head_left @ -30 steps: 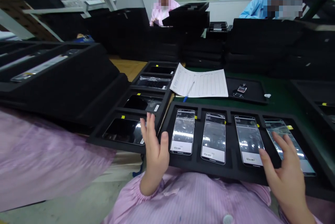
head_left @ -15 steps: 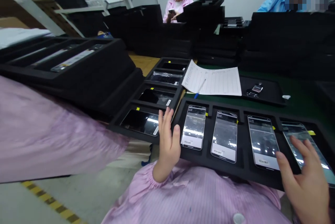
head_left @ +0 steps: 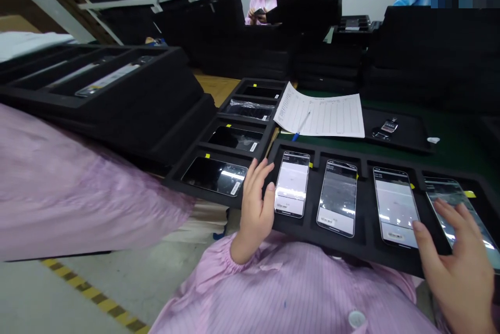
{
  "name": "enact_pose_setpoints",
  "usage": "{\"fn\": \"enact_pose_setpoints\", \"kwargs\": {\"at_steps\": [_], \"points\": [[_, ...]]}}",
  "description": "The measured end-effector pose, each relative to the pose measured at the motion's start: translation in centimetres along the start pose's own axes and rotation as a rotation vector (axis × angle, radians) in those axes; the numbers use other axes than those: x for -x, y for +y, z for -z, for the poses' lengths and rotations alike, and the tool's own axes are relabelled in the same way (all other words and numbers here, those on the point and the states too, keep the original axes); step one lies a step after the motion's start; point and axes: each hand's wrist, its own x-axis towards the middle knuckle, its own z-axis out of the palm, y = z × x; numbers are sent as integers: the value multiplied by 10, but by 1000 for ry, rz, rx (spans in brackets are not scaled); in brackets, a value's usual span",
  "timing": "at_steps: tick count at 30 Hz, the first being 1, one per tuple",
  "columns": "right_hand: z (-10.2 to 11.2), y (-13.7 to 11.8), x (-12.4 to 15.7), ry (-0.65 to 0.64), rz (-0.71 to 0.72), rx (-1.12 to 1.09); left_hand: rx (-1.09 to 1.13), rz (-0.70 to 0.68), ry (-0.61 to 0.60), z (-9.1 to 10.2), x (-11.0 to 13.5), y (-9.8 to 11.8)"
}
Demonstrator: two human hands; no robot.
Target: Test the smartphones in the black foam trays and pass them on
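In front of me lies a black foam tray (head_left: 308, 232) with several phones in its slots, screens up. My left hand (head_left: 255, 209) is at the tray's left edge, fingers stretched out, beside the leftmost phone (head_left: 292, 183). My right hand (head_left: 457, 266) hovers over or touches the rightmost phone (head_left: 449, 193), fingers spread. Its thumb is at the right edge of a lit phone (head_left: 394, 206). Between them sits another phone (head_left: 336, 198) with a greyer screen. Small yellow tabs show beside the phones. Neither hand holds anything.
A second tray (head_left: 187, 188) with dark-screened phones is on the left, near a pink sleeve (head_left: 78, 183). Beyond are a paper form (head_left: 324, 115), a pen (head_left: 300, 126) and a shallow black tray (head_left: 414, 141) holding small parts. Black trays (head_left: 320, 63) are stacked behind; two people are beyond.
The screens of the leftmost and third phones have turned from grey to bright white. My hands have barely moved against the tray; the view has tilted slightly. The far person's hands have shifted.
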Motion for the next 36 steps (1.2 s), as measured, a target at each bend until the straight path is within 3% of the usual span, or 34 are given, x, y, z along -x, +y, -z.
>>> {"fn": "enact_pose_setpoints", "kwargs": {"at_steps": [8,16,23,29,33,36], "points": [[-3,1,0,15,19,-63,-32,-38,-28,-2,-3,-1],[-6,0,0,9,7,-94,-470,-48,-265,-22,-13,-2],[-6,-3,0,-183,182,-14,-394,-9,-287,-23,-16,-8],[-7,-5,-1,-190,243,14,-267,48,-271,-24,-18,2],[-10,-2,0,-184,200,50,-360,-99,-241,-24,-12,15],[-7,2,-2,-187,179,19,-413,-188,-217,-23,-6,13]]}}
